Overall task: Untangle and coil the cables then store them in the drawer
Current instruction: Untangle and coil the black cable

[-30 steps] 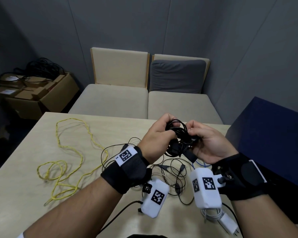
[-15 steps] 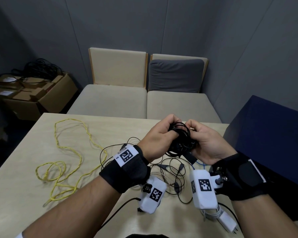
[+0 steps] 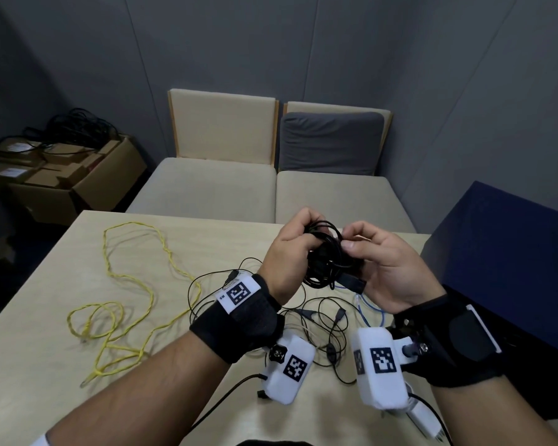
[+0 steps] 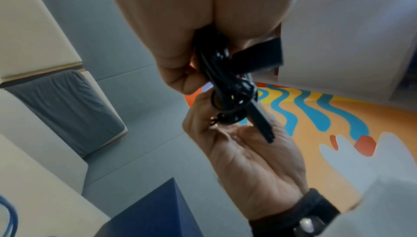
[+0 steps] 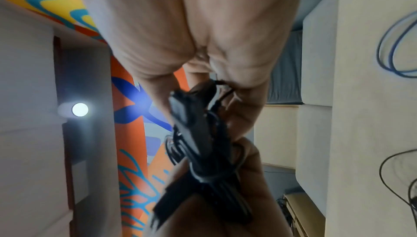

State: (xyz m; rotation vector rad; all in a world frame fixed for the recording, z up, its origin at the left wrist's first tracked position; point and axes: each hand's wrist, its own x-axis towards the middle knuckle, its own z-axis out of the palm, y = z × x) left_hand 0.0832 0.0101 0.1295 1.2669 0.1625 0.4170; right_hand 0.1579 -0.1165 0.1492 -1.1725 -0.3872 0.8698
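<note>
A person is holding a coiled black cable bundle [image 3: 326, 257] in the air above a pale desk [image 3: 39, 333], between both hands. The left hand [image 3: 287, 252] is gripping the coil, its fingers curled round it. The right hand [image 3: 390, 272] is pinching a strand near the top between thumb and forefinger, and a black plug [image 3: 351, 283] is jutting from the bundle over its palm. On the desk below, a yellow cable [image 3: 169, 252] is sprawling in loose loops to the left. Thin black cables [image 3: 322, 320] are lying tangled under the wrists, with a blue cable [image 3: 364, 312] showing beside them. A white charger [image 3: 422, 420] is lying near the desk's right front edge.
</note>
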